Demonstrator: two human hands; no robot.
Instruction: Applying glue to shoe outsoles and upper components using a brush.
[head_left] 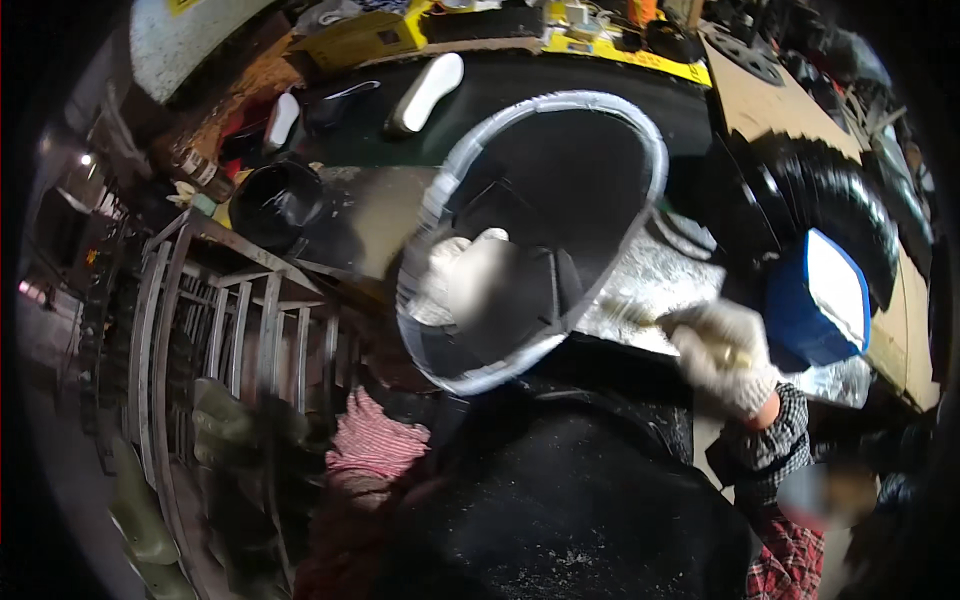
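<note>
A large oval black thing with a silver-grey rim [655, 165] fills the middle of the view, tilted and close up. It looks hollow, but its kind is not clear. My left hand [455, 280], in a white glove, shows inside the oval by its left rim; its fingers are smeared by motion and part of the arm is hidden. To the right, my right hand [725, 355], also in a white glove, has its fingers curled round a slim tan tool [632, 314] that points left and is blurred. Beside that hand stands a blue container [815, 300] with a white top surface.
White soles [430, 95] lie on the dark bench beyond. A round black pot [275, 205] is at its left. Crinkled silver sheeting [650, 285] lies beneath the oval. Stacked black ribbed pieces [820, 195] sit at right; metal racks [240, 320] and green boots [140, 510] at left.
</note>
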